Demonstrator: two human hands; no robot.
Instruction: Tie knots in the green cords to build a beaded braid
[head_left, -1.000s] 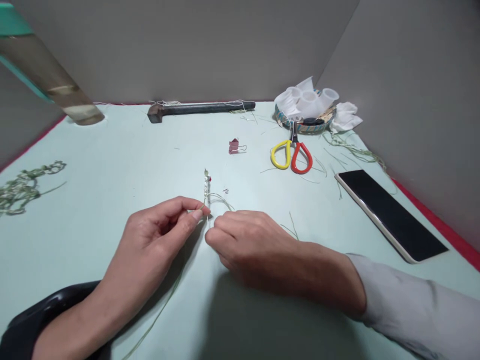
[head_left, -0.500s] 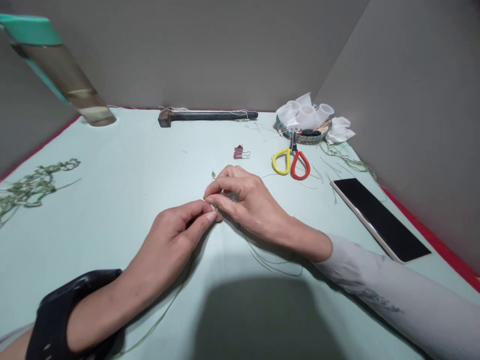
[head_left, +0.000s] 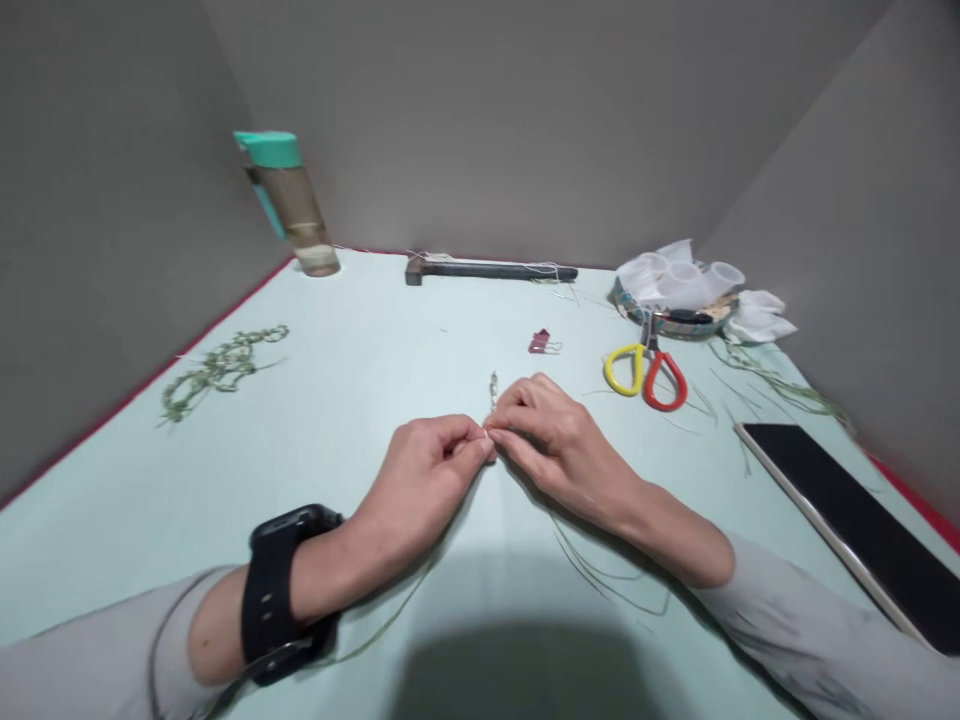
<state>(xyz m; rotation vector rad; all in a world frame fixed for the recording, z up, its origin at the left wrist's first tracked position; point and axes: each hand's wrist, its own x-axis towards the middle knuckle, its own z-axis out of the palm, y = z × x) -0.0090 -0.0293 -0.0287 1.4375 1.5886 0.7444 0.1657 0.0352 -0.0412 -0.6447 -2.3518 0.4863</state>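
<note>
1. Where our two hands meet at the middle of the surface (head_left: 337, 420), the knotted cord (head_left: 493, 384) lies between them. Its knotted part pokes out just beyond the fingertips, on the far side.
2. Its long axis runs near to far. The knotted end points away from us, and the loose green strands (head_left: 600, 580) trail back toward us beneath the right forearm and beside the left one.
3. Our left hand (head_left: 431, 470) enters from the near left with thumb and forefinger pressed together on the cord and the other fingers curled under. A black watch (head_left: 281, 590) sits on that wrist.
4. Our right hand (head_left: 555, 440) enters from the near right, knuckles up, its fingertips closed on the cord just right of the left pinch. The two pinches touch.
5. Both hands are equally close to the cord, and neither is free.
6. Off to the right and a little farther lie the scissors (head_left: 646, 372). The binder clip (head_left: 538, 342) sits just far of the right hand, and the phone (head_left: 855, 520) lies at the right edge.
</note>
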